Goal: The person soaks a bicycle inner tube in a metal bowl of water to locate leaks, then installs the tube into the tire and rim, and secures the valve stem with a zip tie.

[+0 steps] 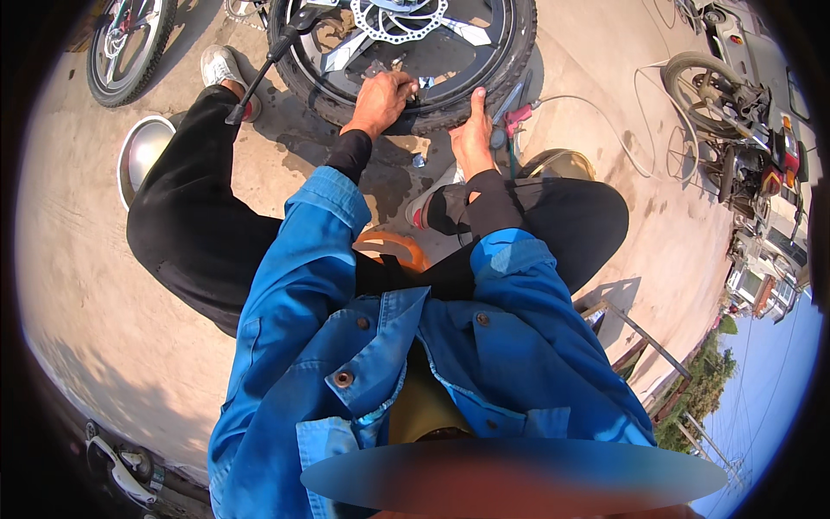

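A bicycle wheel point(406, 60) with thick spokes and a silver brake disc point(399, 19) stands in front of me. Its black tyre point(437, 117) curves along the side nearest me. My left hand point(380, 102) is over the near part of the rim, with thumb and fingers pinched together; what is between the fingertips is too small to name. Close to those fingertips is a small shiny bit point(425, 82). Further right, my right hand point(472, 137) grips the tyre's outer edge, thumb pointing up along it and the other fingers partly hidden.
A black kickstand point(270, 65) juts out left of the wheel. Beside my right hand lies a pink-handled tool point(519, 114) with a pale hose point(596, 105). Metal basins point(130, 160) sit by both legs. Another bicycle wheel point(130, 48) is far left; a motorcycle point(743, 143) stands right.
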The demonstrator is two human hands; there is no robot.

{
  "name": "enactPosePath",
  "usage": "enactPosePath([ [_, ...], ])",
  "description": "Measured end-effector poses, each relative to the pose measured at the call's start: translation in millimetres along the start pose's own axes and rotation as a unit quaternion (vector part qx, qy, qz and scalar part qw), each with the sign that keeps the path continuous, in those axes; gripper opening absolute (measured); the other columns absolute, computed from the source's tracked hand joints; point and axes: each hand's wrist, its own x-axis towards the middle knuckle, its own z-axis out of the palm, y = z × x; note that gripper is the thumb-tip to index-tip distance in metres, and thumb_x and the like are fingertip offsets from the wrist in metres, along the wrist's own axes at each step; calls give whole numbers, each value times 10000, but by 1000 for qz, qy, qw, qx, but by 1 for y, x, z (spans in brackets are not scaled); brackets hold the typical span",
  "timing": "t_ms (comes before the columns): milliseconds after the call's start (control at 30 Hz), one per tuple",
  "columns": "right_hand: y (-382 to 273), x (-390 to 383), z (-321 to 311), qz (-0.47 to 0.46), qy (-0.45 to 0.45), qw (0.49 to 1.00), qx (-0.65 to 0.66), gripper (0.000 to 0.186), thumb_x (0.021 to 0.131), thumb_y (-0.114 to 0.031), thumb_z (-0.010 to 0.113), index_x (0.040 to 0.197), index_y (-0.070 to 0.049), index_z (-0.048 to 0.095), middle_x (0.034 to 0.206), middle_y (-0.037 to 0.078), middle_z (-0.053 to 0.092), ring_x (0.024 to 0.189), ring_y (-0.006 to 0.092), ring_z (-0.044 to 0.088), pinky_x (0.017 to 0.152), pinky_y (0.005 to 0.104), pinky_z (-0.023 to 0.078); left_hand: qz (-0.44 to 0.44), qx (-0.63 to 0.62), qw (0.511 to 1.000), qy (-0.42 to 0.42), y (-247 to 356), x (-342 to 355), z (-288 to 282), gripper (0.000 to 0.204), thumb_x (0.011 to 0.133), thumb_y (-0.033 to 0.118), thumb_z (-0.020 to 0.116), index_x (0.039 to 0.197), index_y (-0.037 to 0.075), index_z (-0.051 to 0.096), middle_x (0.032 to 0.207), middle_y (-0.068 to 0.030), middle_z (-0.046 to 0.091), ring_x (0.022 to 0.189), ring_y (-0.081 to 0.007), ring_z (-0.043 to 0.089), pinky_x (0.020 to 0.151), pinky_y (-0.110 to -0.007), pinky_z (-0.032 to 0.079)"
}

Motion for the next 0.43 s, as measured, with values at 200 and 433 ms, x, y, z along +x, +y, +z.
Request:
enactPosePath([
  [200, -3, 5, 5, -24, 29, 999, 6, 703, 976, -539, 745, 1374, 12, 568, 1331, 126, 667, 1176, 263, 675, 941, 446, 584, 2, 76, 996, -40, -10, 7, 3, 214, 991, 217, 665, 1044, 35, 765, 933, -212, 752, 935, -412, 727, 834, -473, 553],
  [433, -8, 9, 6, 6, 58, 997, -42, 1009, 921, -574, 796, 1592, -9, 297, 1541, 135, 486, 1319, 303, 557, 1009, 397, 546, 7, 95, 993, -74, -9, 11, 7, 237, 969, 244, 682, 1099, 65, 767, 934, -233, 753, 939, -423, 728, 861, -491, 557],
])
